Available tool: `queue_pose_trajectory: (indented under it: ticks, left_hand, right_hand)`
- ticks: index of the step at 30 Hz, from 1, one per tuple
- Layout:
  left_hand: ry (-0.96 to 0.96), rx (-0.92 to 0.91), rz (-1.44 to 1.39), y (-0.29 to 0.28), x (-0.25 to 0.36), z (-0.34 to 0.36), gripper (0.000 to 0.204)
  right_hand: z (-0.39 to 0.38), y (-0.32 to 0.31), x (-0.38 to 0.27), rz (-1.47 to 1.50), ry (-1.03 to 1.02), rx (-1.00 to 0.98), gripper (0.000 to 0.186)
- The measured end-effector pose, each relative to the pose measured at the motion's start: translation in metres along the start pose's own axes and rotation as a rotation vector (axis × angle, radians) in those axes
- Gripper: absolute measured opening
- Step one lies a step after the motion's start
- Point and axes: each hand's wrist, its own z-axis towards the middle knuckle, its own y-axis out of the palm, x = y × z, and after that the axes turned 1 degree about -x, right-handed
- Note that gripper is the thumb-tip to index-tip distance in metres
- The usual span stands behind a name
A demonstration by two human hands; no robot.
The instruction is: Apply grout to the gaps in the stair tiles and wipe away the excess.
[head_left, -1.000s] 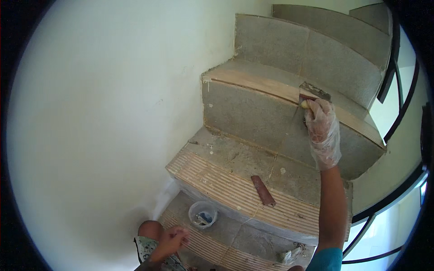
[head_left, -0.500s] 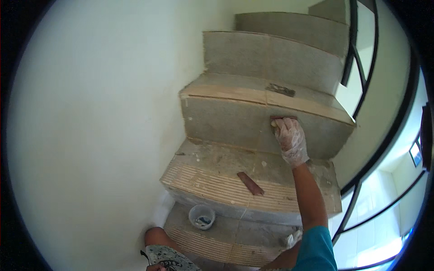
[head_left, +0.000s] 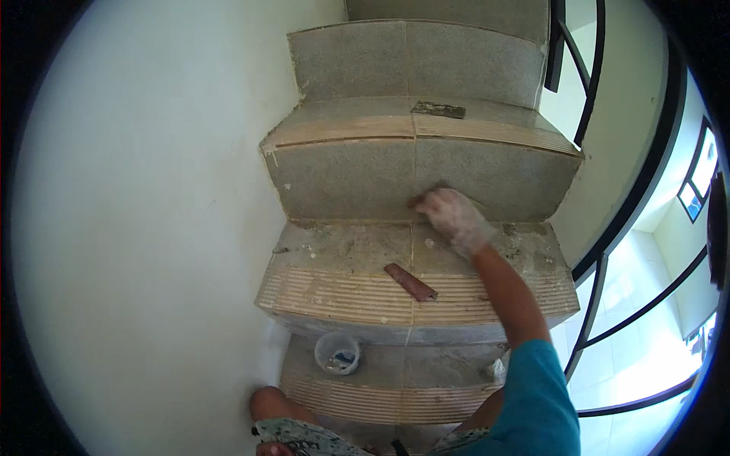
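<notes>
My right hand (head_left: 456, 219), in a thin see-through glove, is closed on a piece of reddish-brown sandpaper (head_left: 416, 201). It presses the piece against the grey tiled riser (head_left: 342, 178), near the centre joint; motion blurs the fingers. Below it, a folded strip of reddish-brown sandpaper (head_left: 411, 283) lies slantwise on the ribbed tread (head_left: 334, 292). Only a bit of my left hand (head_left: 274, 450) shows at the bottom edge, by my shorts, with its fingers hidden.
A clear plastic tub (head_left: 338, 353) with small items stands on the lower step. A flat dark strip (head_left: 439, 110) lies on the tread above. Crumpled white material (head_left: 497, 370) sits at the lower right. A white wall (head_left: 152, 228) bounds the left; black metal railing (head_left: 597, 304) bounds the right.
The view has shifted, so the stairs sit further left and higher. My right hand has moved left and down along the riser, towards its centre joint, still holding the sandpaper.
</notes>
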Motion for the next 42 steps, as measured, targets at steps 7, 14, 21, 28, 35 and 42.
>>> queue_pose_trajectory:
  ticks: [7, 14, 21, 28, 35, 42]
  left_hand:
    - [0.011, -0.004, 0.094, 0.0, -0.007, 0.017, 0.055]
    - [0.012, 0.071, -0.015, -0.021, -0.026, -0.003, 0.047]
    - [0.014, 0.038, -0.134, -0.025, -0.058, 0.007, 0.044]
    - [0.009, 0.012, -0.051, -0.04, -0.057, 0.006, 0.043]
    - [0.042, -0.057, -0.019, -0.044, -0.053, 0.007, 0.043]
    - [0.051, -0.166, 0.01, -0.045, -0.052, 0.018, 0.043]
  right_hand:
    - [0.011, -0.009, -0.005, -0.037, 0.056, 0.023, 0.025]
    - [-0.076, -0.046, 0.053, 0.059, 0.355, -0.157, 0.019]
    - [-0.185, 0.055, 0.146, -1.098, 0.821, -0.095, 0.014]
    - [-0.12, 0.037, 0.072, -1.17, 1.031, -0.193, 0.02]
    - [-0.108, -0.001, 0.098, -0.655, 1.461, -0.458, 0.04]
    - [-0.074, 0.084, 0.074, 0.594, 1.551, 0.963, 0.038]
